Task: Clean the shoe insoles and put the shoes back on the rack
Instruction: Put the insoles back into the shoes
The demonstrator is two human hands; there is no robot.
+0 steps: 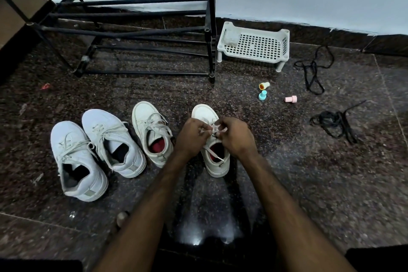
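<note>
Speckled dark floor (309, 172) with four white shoes (77, 161), black rack (210, 6), white basket (254, 45), three small caps (262, 95), black laces (335, 125)

White mesh tray (260, 48), black laces (331, 120), pink peg (291, 99) — all apart.

Left hand (191, 137) and right hand (235, 137) are covering where the lace (213, 153) crosses on the rightmost shoe (217, 169), so the knot is unreadable. Rack (141, 15) is running off the top edge. Pale lump (231, 37) in the basket (260, 45) and red scrap (45, 86) are reading too small to identify.
</note>
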